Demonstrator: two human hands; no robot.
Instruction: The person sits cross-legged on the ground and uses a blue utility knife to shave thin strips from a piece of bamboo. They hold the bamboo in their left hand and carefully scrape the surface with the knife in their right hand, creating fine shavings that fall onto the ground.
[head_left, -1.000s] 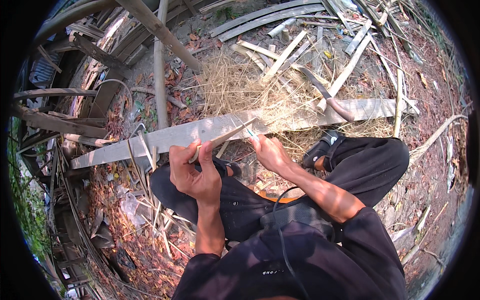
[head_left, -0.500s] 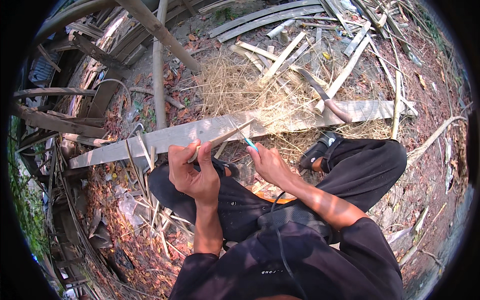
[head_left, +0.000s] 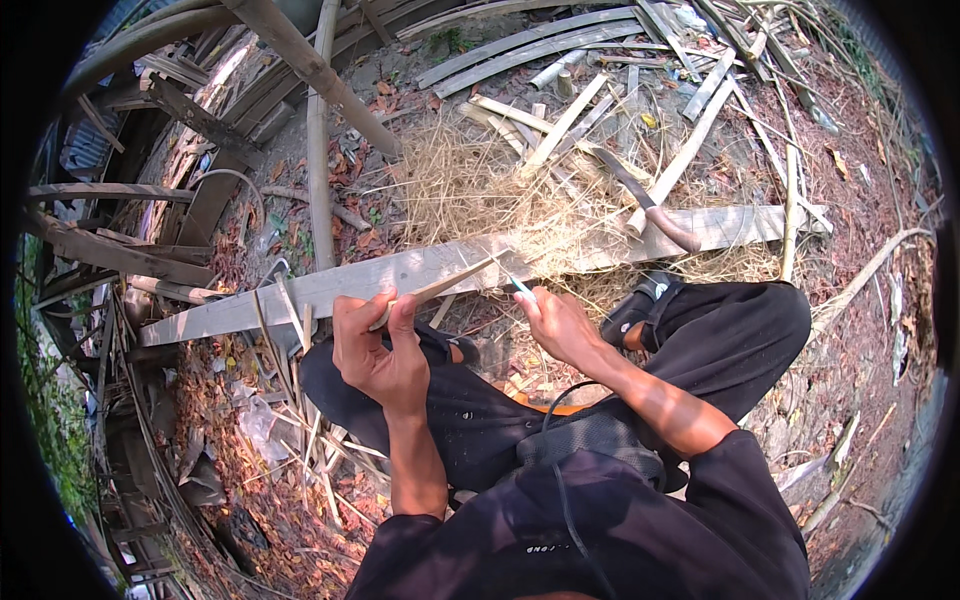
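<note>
My left hand [head_left: 383,352] is closed around the near end of a pale tapered bamboo strip [head_left: 448,284], which points up and to the right. In my right hand [head_left: 566,328] is a small knife [head_left: 521,288] with a blue handle, its thin blade beside the strip's tip. Whether blade and tip touch, I cannot tell. Both hands are above my crossed legs, just on the near side of a long grey wooden plank [head_left: 350,286]. Loose pale shavings [head_left: 560,238] cover part of that plank.
A machete [head_left: 632,184] with a brown wooden handle lies across the plank on the right. Split bamboo pieces [head_left: 566,125] are scattered beyond it. Bamboo poles [head_left: 318,160] and stacked timber stand at the left. A dark cable [head_left: 560,480] runs down my front.
My right hand and the knife have shifted a little to the right, toward the strip's far end. The strip's tip has dropped slightly and moved left with my left hand.
</note>
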